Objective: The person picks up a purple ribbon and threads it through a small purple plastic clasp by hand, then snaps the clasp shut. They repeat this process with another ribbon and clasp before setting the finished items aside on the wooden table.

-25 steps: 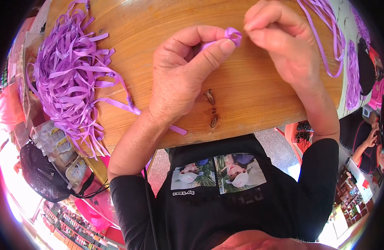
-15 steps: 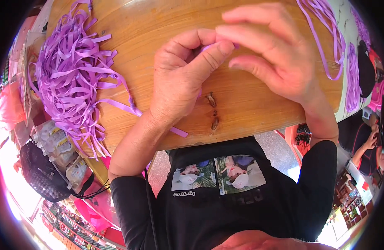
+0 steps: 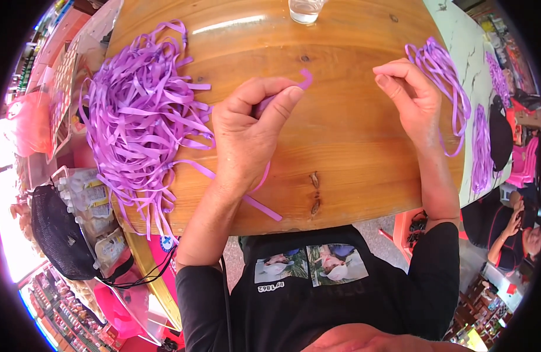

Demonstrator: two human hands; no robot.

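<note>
My left hand (image 3: 250,120) is closed in a pinch on a purple ribbon (image 3: 306,79). One curled end pokes out past the thumb and forefinger; a stretch of purple ribbon also shows below the wrist, partly hidden by the arm. To the right, apart from it, my right hand (image 3: 412,97) hovers over the table with thumb and fingertips drawn together. Whether anything tiny is between them I cannot make out. A large tangled heap of purple ribbons (image 3: 141,117) lies left of my left hand. Beyond my right hand rests a looped bundle of purple ribbons (image 3: 443,76).
A glass of clear liquid (image 3: 305,10) stands at the far side of the wooden table (image 3: 346,176). More purple ribbon (image 3: 481,149) lies on a white marbled surface at right, near a black item (image 3: 501,138). A black mesh bag (image 3: 59,234) hangs at lower left. Another person (image 3: 502,229) is at far right.
My right hand has drawn away to the right from my left hand, and its spread fingers have come together. The ribbon end now shows beyond my left fingertips. The view has shifted, bringing the glass in.
</note>
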